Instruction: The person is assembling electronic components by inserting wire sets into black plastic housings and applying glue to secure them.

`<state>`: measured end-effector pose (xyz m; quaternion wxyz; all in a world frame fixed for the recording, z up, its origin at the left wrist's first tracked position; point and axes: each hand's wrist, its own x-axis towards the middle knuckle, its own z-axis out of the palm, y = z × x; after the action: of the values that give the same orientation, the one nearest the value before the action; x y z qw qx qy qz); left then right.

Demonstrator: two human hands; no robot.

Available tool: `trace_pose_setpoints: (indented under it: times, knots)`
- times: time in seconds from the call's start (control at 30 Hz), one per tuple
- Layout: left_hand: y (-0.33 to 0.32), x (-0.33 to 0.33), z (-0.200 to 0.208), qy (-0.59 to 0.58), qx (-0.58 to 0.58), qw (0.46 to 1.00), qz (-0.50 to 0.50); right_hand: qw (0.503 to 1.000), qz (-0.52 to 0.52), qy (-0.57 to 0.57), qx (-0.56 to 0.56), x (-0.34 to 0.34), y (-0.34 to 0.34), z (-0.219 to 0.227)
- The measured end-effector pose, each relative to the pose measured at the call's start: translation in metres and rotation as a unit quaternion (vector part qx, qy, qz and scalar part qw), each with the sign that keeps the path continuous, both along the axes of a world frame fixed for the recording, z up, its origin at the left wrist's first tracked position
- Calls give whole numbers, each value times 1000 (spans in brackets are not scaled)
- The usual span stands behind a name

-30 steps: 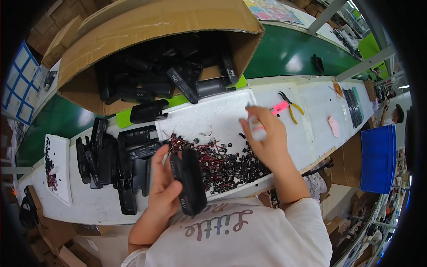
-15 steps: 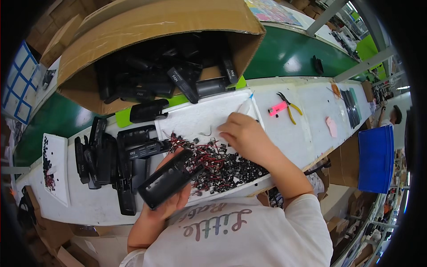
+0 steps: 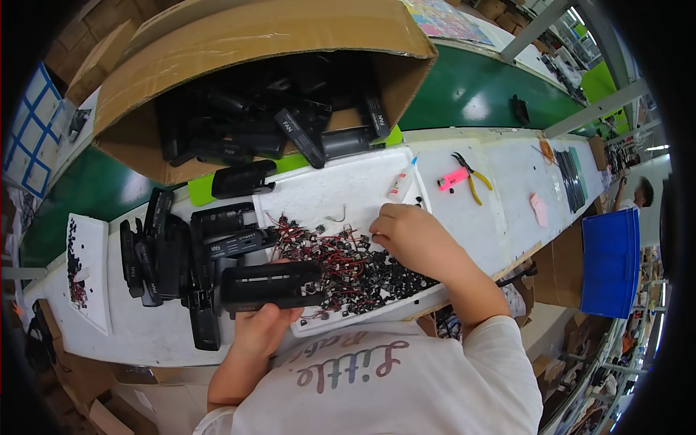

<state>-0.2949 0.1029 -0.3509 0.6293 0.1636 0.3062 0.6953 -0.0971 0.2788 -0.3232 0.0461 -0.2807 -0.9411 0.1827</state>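
My left hand (image 3: 262, 326) grips a black plastic housing (image 3: 272, 285), long and hollow with an open frame, held level over the left edge of the white foam tray (image 3: 312, 190). Above the tray's right part is my right hand (image 3: 406, 230), fingertips pinched together; whatever they may hold is too small or hidden to make out. Beneath and beside it lies a heap of small black parts with red and black wires (image 3: 348, 264). A small white glue bottle (image 3: 400, 186) with a blue tip lies in the tray just beyond my right hand.
A large cardboard box (image 3: 268, 69) full of black housings lies at the back left. More housings (image 3: 170, 254) are piled left of the tray. Yellow-handled pliers (image 3: 475, 185) and a pink lighter (image 3: 453, 177) lie to the right. A smaller white tray (image 3: 90, 279) sits far left.
The housing in my left hand has turned from slanted to nearly level. My right hand has moved slightly nearer and to the right, uncovering the glue bottle.
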Motion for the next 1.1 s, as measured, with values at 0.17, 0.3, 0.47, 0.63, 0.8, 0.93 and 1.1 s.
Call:
trace_pose_setpoints:
  times: [0.17, 0.3, 0.47, 0.63, 0.8, 0.93, 1.1]
  knots:
    - [4, 5, -2, 6, 4, 999, -38, 999, -30, 32, -7, 6, -7, -19]
    - [13, 12, 3, 86, 32, 990, -104, 993, -57, 97, -22, 4, -10, -17]
    - [17, 14, 7, 104, 31, 988, -106, 991, -56, 114, -28, 2, -10, -10]
    - [11, 13, 7, 83, -1, 990, -110, 996, -44, 81, -7, 6, -8, -16]
    - [7, 14, 3, 61, -6, 992, -108, 996, -67, 50, -11, 7, -10, -17]
    - [2, 15, 0, 59, -28, 994, -91, 997, -60, 48, -14, 6, -5, -20]
    - [5, 16, 6, 168, -43, 981, -83, 973, -19, 195, -123, -2, -12, -2]
